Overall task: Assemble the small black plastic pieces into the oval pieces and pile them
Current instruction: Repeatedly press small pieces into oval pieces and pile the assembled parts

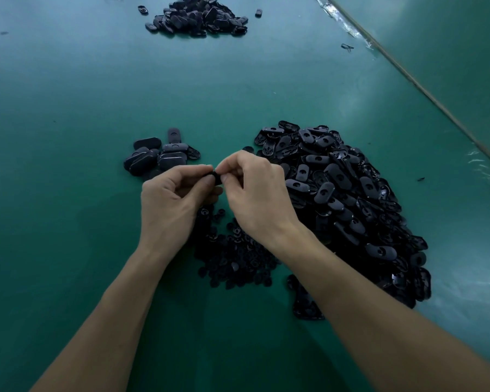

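At the centre of the frame, the fingers [229,168] of both hands are curled and pinch one small black plastic piece [217,177] between them, above the table. The fingertips hide most of it, so its exact shape cannot be told. The left hand [176,202] grips it from the left between thumb and forefinger, and the right hand [256,193] pinches it from the right.

Below the hands, toward the lower centre, lies a low scatter of small rounded pieces [234,256], dark and matte. To the right spreads a large heap of oval pieces [348,199]. These are flat, smooth plates with rounded ends; many show a notch or hole in the face, and some have glossy edges.

Just up and left of the hands sits a small pile [159,155] of ovals with plain smooth backs, some stacked. At the top centre is a farther mound [201,17] of black ovals. Everything rests on a smooth green table [68,108], and a pale seam [408,77] runs diagonally across the upper right.
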A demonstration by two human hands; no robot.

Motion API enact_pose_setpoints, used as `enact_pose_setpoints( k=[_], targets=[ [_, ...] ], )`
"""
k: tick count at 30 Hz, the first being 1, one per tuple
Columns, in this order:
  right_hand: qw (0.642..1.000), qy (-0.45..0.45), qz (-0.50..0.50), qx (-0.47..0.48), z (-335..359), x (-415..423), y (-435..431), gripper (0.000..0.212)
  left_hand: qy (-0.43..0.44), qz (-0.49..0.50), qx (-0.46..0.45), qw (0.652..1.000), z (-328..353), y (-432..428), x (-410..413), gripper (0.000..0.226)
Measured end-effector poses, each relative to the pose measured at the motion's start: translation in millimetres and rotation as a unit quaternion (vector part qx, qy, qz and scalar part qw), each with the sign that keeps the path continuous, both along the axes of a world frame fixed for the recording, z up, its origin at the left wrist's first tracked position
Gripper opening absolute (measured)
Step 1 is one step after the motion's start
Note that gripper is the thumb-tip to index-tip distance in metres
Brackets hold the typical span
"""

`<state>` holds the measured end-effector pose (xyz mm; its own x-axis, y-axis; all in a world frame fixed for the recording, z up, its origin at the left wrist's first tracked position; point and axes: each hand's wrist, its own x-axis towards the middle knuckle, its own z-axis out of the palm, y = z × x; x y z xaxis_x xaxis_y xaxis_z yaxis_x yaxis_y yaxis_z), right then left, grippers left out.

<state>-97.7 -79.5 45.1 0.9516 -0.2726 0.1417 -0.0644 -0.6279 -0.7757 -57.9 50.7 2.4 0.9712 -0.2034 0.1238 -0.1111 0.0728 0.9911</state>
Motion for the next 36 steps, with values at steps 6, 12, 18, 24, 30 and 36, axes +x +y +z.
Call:
enact_pose_setpoints(
  k=[6,12,18,24,30,36],
  targets=[
    [1.0,0.009,0.005,-0.006,-0.1,0.6,0.3,0.014,-0.013,-0.005,0.022,1.0,1.3,2.2,0.6,0.021],
    [0.999,0.032,0.009,-0.022,1.8,0.6,-3.1,0.014,-0.015,-0.005,0.045,0.999,2.0,2.2,0.6,0.031],
    [0.999,0.034,0.027,-0.019,2.3,-0.7,-2.9,0.011,-0.038,-0.001,0.055,0.998,1.8,1.3,0.3,0.031],
    [0.999,0.029,0.021,-0.01,0.1,-0.6,-3.7,0.012,-0.034,0.011,0.044,0.998,0.7,1.0,0.6,0.023],
    [0.999,0.015,0.025,-0.042,2.7,-1.8,-3.8,0.038,-0.022,0.027,0.018,0.999,0.7,-0.4,0.3,0.015],
    [0.999,0.017,0.027,-0.039,4.0,-2.8,-2.2,0.034,-0.021,0.03,0.004,0.999,2.4,0.1,0.8,0.017]
  ],
)
